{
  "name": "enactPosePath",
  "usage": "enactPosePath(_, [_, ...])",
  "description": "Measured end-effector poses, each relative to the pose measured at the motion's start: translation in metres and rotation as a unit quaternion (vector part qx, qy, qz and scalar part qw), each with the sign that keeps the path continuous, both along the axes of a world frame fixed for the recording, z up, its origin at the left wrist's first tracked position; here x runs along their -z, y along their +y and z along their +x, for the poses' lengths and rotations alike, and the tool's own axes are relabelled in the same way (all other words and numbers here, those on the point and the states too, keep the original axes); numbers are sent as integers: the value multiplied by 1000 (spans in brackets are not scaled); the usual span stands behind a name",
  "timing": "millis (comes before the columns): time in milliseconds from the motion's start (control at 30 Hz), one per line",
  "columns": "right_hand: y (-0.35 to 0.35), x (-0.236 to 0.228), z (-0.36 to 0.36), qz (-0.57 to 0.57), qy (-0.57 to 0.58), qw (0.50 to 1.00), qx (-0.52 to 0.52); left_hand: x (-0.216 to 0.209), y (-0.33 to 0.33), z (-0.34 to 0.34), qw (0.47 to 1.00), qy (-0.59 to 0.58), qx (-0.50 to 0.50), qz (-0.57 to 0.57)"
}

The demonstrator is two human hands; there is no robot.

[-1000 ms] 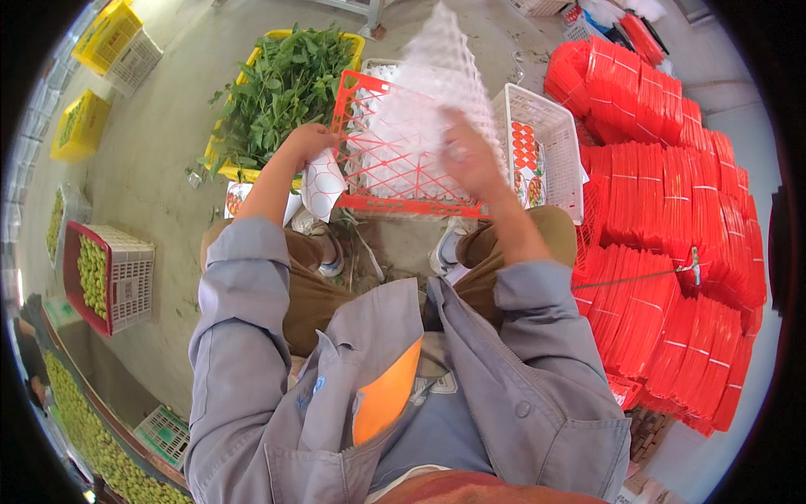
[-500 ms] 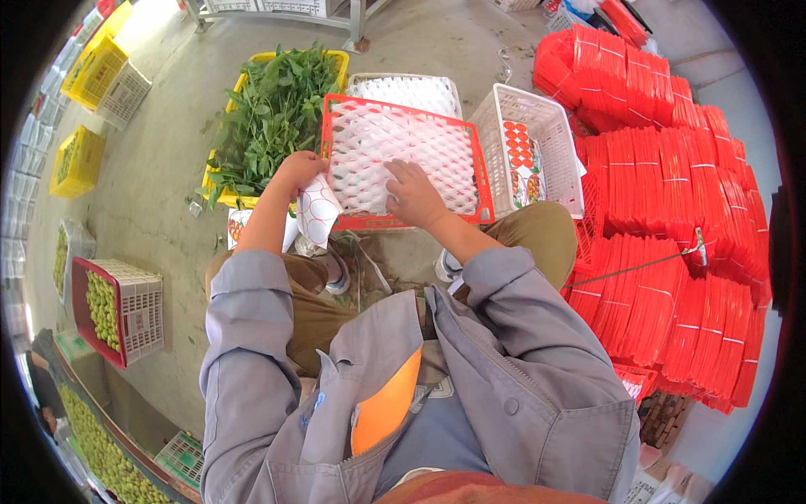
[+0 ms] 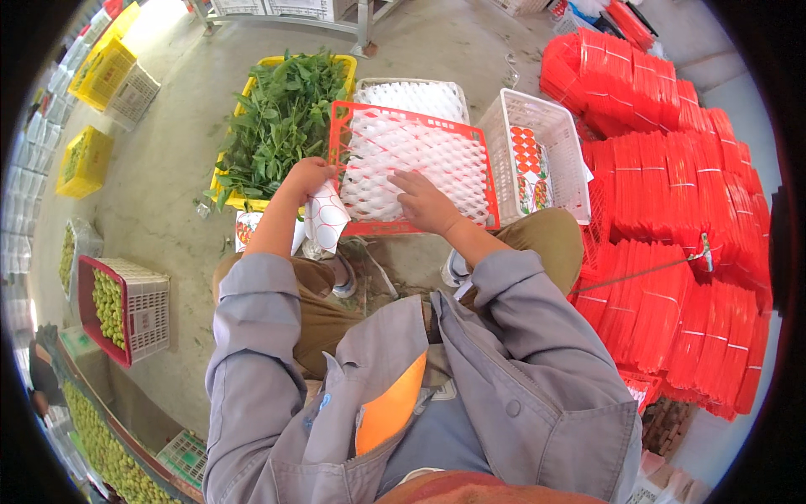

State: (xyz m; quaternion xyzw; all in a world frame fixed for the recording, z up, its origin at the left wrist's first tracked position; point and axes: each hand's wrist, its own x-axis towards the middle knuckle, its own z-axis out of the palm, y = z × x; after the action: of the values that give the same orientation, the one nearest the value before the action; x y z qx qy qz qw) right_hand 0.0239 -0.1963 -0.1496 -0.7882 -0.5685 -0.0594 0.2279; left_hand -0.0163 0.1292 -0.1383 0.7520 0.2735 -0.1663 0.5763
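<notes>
A white sheet (image 3: pixel 326 220) printed with red circle outlines, like a sticker sheet, is pinched in my left hand (image 3: pixel 307 178). It hangs curled beside the near left corner of a red-rimmed crate (image 3: pixel 382 227). White foam netting (image 3: pixel 403 147) covers the crate's top. My right hand (image 3: pixel 426 203) lies over this netting with its fingers stretched out and apart, near the middle of the crate. Whether a small sticker sits under the fingertips cannot be made out.
Leafy green stems fill a yellow crate (image 3: pixel 220 183) at the left. At the right, a white crate (image 3: pixel 579 181) holds printed round-label sheets (image 3: pixel 527 155). Tied stacks of red netting (image 3: pixel 646 176) rise farther right. A crate of green fruit (image 3: pixel 107 307) stands far left.
The whole view has shifted slightly, so the scene sits a little lower and to the right. Both hands keep nearly the same place against the crate.
</notes>
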Motion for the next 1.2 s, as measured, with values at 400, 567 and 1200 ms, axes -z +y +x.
enactPosePath(400, [-16, -4, -3, -45, 106, 993, 36, 6, 1, 2, 999, 3, 30, 41])
enactPosePath(567, [3, 7, 17, 9, 41, 947, 319, 1, -1, 2, 998, -3, 30, 48])
enactPosePath(1200, [-24, -75, 7, -51, 46, 983, 173, -73, 13, 12, 983, -31, -8, -181])
